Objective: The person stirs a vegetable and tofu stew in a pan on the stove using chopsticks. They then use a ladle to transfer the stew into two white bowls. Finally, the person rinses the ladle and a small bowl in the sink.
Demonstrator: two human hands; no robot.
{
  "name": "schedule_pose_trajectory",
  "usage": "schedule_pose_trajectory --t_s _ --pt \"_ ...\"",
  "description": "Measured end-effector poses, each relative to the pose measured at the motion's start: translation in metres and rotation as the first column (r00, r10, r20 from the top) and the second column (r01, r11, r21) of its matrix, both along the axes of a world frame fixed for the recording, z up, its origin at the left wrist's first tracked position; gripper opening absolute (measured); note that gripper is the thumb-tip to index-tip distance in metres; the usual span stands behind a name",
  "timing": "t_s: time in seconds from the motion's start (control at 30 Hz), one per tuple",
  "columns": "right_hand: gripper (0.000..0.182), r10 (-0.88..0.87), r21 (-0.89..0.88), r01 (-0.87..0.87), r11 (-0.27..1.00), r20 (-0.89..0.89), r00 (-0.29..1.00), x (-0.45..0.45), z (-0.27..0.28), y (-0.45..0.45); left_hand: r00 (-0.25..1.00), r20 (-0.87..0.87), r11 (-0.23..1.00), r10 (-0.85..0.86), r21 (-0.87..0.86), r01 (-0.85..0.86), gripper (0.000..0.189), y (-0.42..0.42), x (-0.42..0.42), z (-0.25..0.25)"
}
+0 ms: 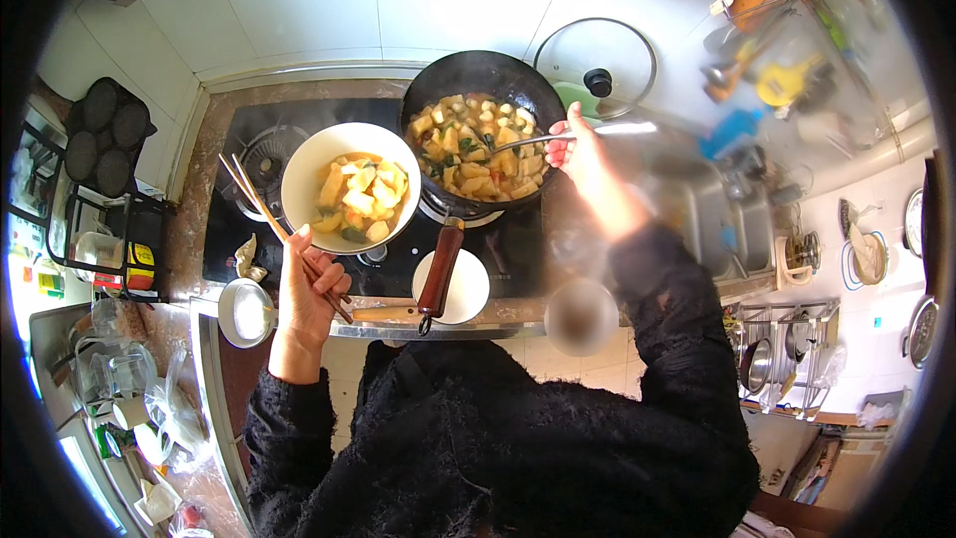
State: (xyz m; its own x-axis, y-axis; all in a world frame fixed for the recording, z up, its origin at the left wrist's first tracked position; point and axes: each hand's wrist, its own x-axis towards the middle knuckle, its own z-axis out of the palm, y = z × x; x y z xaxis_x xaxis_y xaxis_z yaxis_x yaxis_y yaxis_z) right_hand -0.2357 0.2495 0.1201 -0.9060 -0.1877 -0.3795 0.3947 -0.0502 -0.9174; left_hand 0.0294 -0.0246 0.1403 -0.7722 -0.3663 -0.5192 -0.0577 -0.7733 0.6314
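A white bowl (299,187) partly filled with chunky yellowish food and some broth is held up over the left of the black stovetop by my left hand (317,280), which also holds a pair of wooden chopsticks (258,202). To its right, a black wok (485,71) with a reddish-brown wooden handle (442,261) holds more of the same stew (478,157), with green leaves and pale round pieces. My right hand (579,149) grips the metal handle of a serving utensil (530,140); its head is down in the stew, mostly hidden.
A glass lid (627,52) leans against the tiled wall behind the wok. A white bowl (474,288) stands by the wok handle, and a small white pot (245,314) at the left counter edge. A sink (698,217) lies to the right, a black rack (112,239) to the left.
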Motion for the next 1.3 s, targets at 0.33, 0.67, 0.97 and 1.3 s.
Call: schedule_pose_trajectory --t_s 0.33,0.67,0.97,1.3 --pt "0.052 -0.067 0.013 0.069 0.998 -0.109 0.992 -0.001 0.046 0.006 0.997 -0.035 0.998 -0.063 0.019 0.064 0.031 -0.004 -0.018 -0.003" --pt "0.052 -0.070 -0.028 0.066 0.997 -0.218 0.973 -0.001 0.130 0.011 0.988 0.044 0.988 -0.145 -0.039 0.147 0.038 -0.002 -0.053 -0.002" --pt "0.053 0.031 -0.018 -0.041 0.999 -0.393 0.919 0.045 0.182 0.008 0.973 0.018 0.973 -0.232 -0.009 0.232 0.039 0.025 -0.091 -0.002" --pt "0.025 0.543 0.541 -0.094 0.836 -0.839 0.000 0.114 0.140 0.012 0.953 -0.087 0.955 -0.291 0.036 0.295 0.037 0.036 -0.095 -0.016"
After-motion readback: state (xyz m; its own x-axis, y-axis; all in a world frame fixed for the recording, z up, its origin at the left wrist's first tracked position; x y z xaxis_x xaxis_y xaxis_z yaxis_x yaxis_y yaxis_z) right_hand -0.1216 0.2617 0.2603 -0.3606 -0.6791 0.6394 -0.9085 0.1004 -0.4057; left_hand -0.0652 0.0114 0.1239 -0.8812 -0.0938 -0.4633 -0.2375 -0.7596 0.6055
